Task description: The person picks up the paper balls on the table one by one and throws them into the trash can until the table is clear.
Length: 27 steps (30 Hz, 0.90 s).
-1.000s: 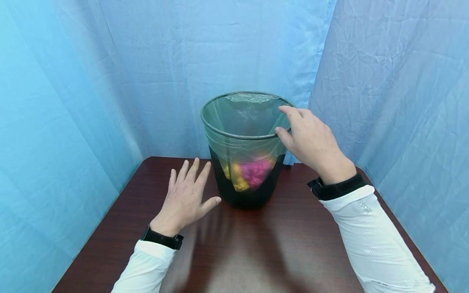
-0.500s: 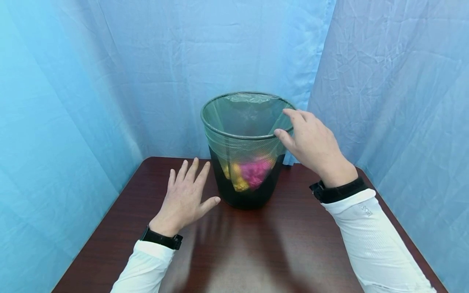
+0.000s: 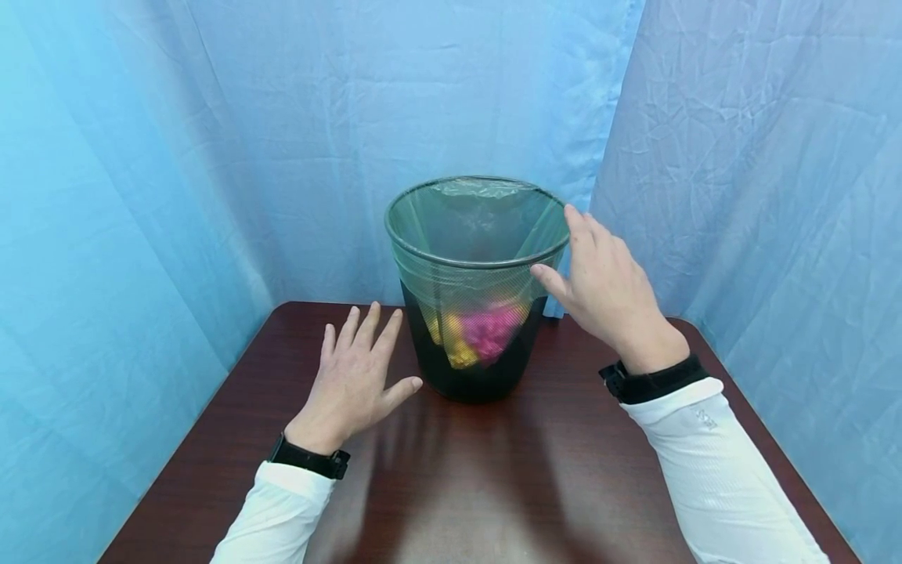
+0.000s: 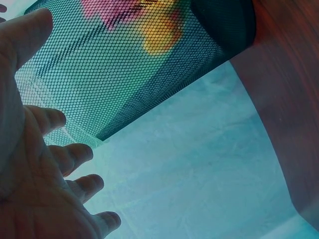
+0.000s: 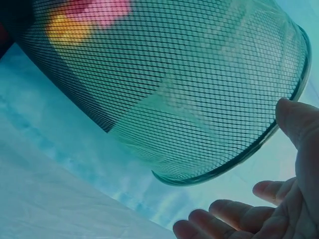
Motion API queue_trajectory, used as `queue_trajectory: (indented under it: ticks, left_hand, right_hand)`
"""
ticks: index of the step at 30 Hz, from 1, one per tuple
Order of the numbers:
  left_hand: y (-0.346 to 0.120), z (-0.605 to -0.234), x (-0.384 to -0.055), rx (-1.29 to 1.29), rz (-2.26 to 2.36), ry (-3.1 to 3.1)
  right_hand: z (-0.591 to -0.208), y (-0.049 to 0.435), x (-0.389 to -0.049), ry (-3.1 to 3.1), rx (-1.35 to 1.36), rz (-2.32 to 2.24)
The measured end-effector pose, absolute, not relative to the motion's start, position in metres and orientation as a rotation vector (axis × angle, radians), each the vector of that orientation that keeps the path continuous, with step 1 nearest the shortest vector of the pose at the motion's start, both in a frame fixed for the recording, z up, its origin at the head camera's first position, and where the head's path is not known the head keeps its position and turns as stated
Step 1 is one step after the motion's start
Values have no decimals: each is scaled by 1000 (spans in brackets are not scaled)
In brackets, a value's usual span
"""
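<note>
A black mesh wastebasket (image 3: 474, 385) stands upright, lined with a thin green plastic bag (image 3: 486, 215) folded over its rim. Through the mesh show a crumpled-looking pink thing (image 3: 493, 330) and a yellow one (image 3: 461, 351) at the bottom. My right hand (image 3: 607, 286) hovers at the basket's right rim, fingers extended and thumb spread; in the right wrist view nothing lies between fingers and thumb (image 5: 294, 117). To the left of the basket, my left hand (image 3: 350, 380) is held palm down with fingers spread, holding nothing. In the left wrist view its fingers (image 4: 79, 154) overlap the mesh wall.
A dark reddish-brown table (image 3: 437, 501) carries the basket near its back edge. Light blue cloth (image 3: 338, 117) hangs behind and on both sides. A small dark object (image 3: 553, 320) sits at the back edge, right of the basket.
My right hand has shifted slightly right, its fingers coming from over the basket's rim to just outside it. The left hand and the basket have stayed nearly still.
</note>
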<state>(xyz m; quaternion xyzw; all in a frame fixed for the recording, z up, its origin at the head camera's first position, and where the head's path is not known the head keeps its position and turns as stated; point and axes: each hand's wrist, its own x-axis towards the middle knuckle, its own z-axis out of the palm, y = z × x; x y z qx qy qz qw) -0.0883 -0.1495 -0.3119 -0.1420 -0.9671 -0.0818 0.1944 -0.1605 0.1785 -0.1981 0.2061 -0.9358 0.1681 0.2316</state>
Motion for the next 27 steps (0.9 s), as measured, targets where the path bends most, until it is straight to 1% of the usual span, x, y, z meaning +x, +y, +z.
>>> queue_trajectory:
  ticks: [18,27]
  left_hand:
    - [-151,-310,-89,-393,-240,-2723]
    - [-152,-310,-89,-391,-241,-2709]
  right_hand:
    - [-228,187,-159,-2406,551,265]
    - [-241,190,-159,-2492,498,260]
